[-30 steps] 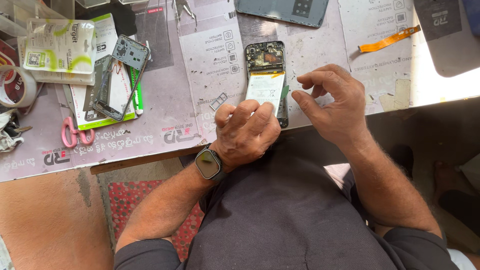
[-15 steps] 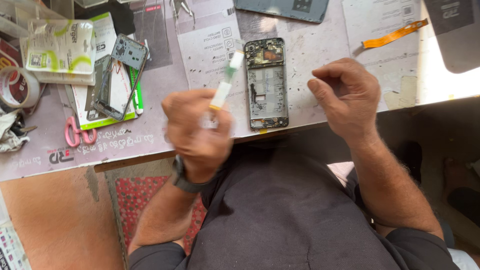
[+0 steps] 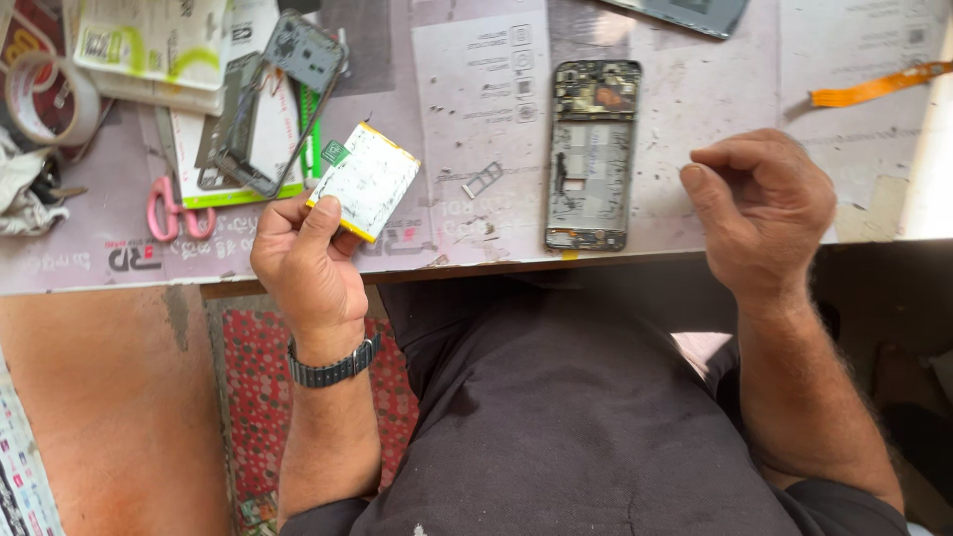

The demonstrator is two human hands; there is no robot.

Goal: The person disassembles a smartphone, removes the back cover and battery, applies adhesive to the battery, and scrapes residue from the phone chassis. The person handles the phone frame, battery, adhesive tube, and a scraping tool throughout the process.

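My left hand (image 3: 308, 263) holds a flat white phone battery (image 3: 365, 182) with a yellow edge, lifted above the table's front left. An opened phone body (image 3: 592, 154) lies face down on the table (image 3: 119, 263) at the centre, its battery bay bare and the circuit board showing at the top. To the right of the phone my right hand (image 3: 762, 203) hovers with its fingers curled and nothing in it. A small metal tray piece (image 3: 482, 180) lies between the battery and the phone.
A dark phone frame (image 3: 273, 99) rests on papers at the left, beside pink-handled scissors (image 3: 177, 208) and a roll of tape (image 3: 45, 94). An orange flex strip (image 3: 874, 87) lies at the far right. A grey panel (image 3: 685, 12) sits at the top edge.
The battery came out of the phone body. My left hand carried it away to the left and turned it flat side up. My right hand drew back from the phone.
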